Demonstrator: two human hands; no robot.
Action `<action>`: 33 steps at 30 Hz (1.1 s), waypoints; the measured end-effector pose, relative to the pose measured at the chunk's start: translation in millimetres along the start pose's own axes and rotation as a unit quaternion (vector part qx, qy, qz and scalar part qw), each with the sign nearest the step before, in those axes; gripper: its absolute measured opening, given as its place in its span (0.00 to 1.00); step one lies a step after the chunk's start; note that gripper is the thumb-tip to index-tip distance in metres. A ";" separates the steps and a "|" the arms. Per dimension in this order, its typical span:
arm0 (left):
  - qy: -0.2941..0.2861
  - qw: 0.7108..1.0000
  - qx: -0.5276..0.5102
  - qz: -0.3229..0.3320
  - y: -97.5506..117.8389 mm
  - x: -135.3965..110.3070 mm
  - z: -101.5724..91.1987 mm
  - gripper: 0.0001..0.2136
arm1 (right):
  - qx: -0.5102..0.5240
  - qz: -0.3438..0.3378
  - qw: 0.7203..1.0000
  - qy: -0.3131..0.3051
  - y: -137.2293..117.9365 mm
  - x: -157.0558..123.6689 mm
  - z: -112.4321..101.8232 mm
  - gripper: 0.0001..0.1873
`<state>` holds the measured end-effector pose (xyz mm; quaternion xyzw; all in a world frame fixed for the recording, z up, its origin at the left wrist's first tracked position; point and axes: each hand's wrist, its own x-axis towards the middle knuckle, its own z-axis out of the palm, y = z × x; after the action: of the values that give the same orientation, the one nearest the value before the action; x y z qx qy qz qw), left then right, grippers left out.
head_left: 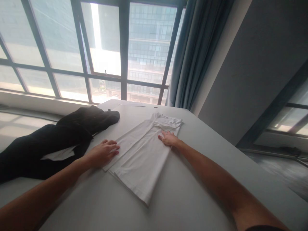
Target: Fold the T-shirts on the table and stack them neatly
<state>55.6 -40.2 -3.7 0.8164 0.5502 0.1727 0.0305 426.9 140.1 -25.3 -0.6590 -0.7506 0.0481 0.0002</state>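
A pair of white shorts (144,157) lies on the white table, with one leg partly over the other and a gathered waistband at the far end. My left hand (103,153) rests at the left edge of the shorts, fingers stretched out and touching the cloth. On the upper right part, just below the waistband, my right hand (167,138) lies with its fingers spread on the fabric. Neither hand grips anything.
To the left, a black garment (72,128) lies bunched up across the white table (101,202). Beyond the table's far edge are large windows (103,41) and a grey-blue curtain (192,54). A dark wall panel (243,64) slants at the right.
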 end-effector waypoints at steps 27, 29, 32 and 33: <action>-0.113 0.958 -0.041 0.259 153.3 -20.4 -10.7 0.11 | -0.063 -0.042 0.993 0.091 56.4 -181.4 -39.1 0.21; -0.098 0.960 -0.033 0.260 163.8 -18.5 -13.9 0.11 | -0.004 -0.097 0.992 0.084 44.1 -189.7 -42.0 0.20; -0.057 0.967 -0.082 0.234 172.2 -14.6 -16.7 0.14 | 0.044 -0.160 0.983 0.084 23.5 -196.4 -42.7 0.20; -0.028 0.969 -0.110 0.220 173.7 -13.9 -17.0 0.15 | 0.056 -0.176 0.979 0.089 17.4 -197.7 -41.9 0.20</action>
<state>199.7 -123.4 50.4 0.9136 0.3333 0.2117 0.0969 472.8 -50.3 27.6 -0.5169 -0.8481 0.0298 0.1123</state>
